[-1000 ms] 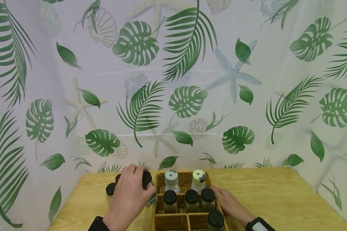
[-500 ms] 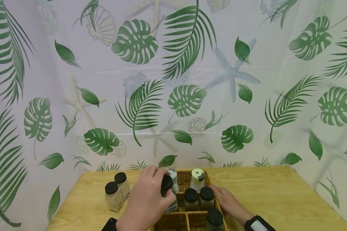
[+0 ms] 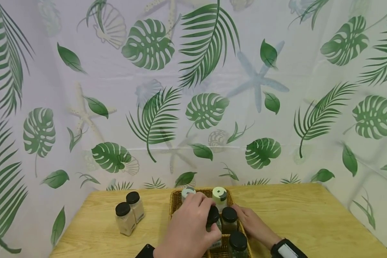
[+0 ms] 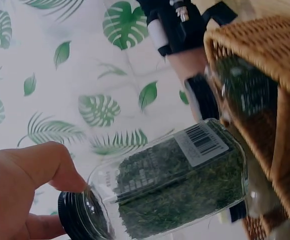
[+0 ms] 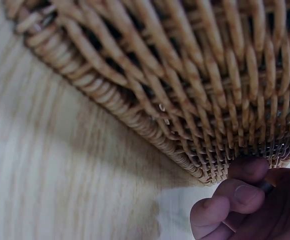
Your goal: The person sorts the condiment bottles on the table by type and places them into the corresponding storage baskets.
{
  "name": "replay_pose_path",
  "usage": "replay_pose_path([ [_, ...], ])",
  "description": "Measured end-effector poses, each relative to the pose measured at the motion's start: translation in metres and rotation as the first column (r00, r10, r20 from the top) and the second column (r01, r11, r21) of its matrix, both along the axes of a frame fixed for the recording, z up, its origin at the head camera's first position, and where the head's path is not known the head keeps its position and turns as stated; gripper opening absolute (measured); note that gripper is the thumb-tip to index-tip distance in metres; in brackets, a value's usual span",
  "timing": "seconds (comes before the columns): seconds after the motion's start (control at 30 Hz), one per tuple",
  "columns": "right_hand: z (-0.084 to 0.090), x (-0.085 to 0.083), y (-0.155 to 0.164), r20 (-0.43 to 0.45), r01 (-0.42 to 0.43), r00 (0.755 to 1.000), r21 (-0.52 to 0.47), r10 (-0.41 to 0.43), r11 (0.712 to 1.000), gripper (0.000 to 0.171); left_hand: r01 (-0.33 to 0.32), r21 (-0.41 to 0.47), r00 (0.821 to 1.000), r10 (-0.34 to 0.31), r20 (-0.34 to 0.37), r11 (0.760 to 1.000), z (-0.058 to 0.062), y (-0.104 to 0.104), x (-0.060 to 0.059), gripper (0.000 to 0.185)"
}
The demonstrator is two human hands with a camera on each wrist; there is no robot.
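Observation:
My left hand [image 3: 188,229] pinches a glass jar of dried green herbs [image 4: 180,172] by its black lid [image 4: 71,215]; a barcode label sits near the base. The jar is over the right part of the wicker basket [image 3: 171,206], left of a dark-green herb jar [image 3: 238,245] in a front compartment. Whether it touches the basket floor is hidden. My right hand [image 3: 256,225] holds the basket's right side, its curled fingers [image 5: 242,195] against the woven outer wall in the right wrist view. Another black-lidded jar [image 3: 229,220] stands in the middle row.
Toward the back of the basket stand a white-capped bottle [image 3: 188,192] and a yellow-capped bottle [image 3: 219,199]. Two pale-filled, black-lidded jars [image 3: 125,222] stand together on the wooden table [image 3: 290,211] at left. A leaf-printed cloth [image 3: 193,86] hangs behind.
My left hand has carried the herb jar rightward from beside the two table jars, across the basket's left part, to its right part. My right hand stays at the basket's side.

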State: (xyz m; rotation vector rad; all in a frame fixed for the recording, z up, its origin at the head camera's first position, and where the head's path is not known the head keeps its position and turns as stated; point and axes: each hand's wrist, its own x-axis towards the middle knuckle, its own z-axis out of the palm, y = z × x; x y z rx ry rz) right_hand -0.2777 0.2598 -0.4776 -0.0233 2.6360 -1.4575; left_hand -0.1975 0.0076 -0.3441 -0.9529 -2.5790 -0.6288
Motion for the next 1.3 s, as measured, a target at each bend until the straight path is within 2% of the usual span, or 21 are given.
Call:
replay_pose_path([
  [0.2, -0.001, 0.000, 0.004, 0.021, -0.042, 0.999, -0.052, 0.043, 0.998, 0.065, 0.041, -0.025, 0.999, -0.041, -0.019, 0.999, -0.010, 0.014, 0.003, 0.028],
  [0.47, -0.001, 0.000, 0.002, 0.030, -0.037, 0.999, -0.059, 0.039, 0.998, 0.065, 0.041, -0.070, 0.999, -0.040, 0.003, 0.997, -0.023, 0.022, 0.003, 0.029],
  [0.6, -0.002, 0.000, 0.001, 0.031, -0.024, 0.999, -0.057, 0.026, 0.998, 0.065, 0.052, -0.106, 0.997, -0.046, 0.061, 0.993, -0.035, 0.025, -0.002, 0.029],
  [0.77, -0.001, 0.000, 0.001, 0.025, 0.014, 1.000, -0.026, -0.013, 1.000, 0.064, 0.069, -0.165, 0.985, -0.042, 0.167, 0.984, -0.049, 0.029, -0.009, 0.031],
  [0.87, -0.001, 0.000, 0.000, -0.002, 0.026, 1.000, -0.005, -0.026, 1.000, 0.064, 0.069, -0.189, 0.982, -0.032, 0.188, 0.980, -0.055, 0.030, -0.011, 0.030],
  [1.1, -0.003, -0.001, 0.002, 0.049, -0.007, 0.999, -0.048, 0.010, 0.999, 0.060, 0.060, -0.253, 0.976, -0.004, 0.216, 0.966, -0.060, 0.035, -0.013, 0.030],
  [1.3, -0.005, -0.002, 0.003, 0.049, -0.012, 0.999, -0.052, 0.014, 0.999, 0.067, 0.058, -0.278, 0.975, 0.005, 0.221, 0.959, -0.065, 0.038, -0.015, 0.033],
])
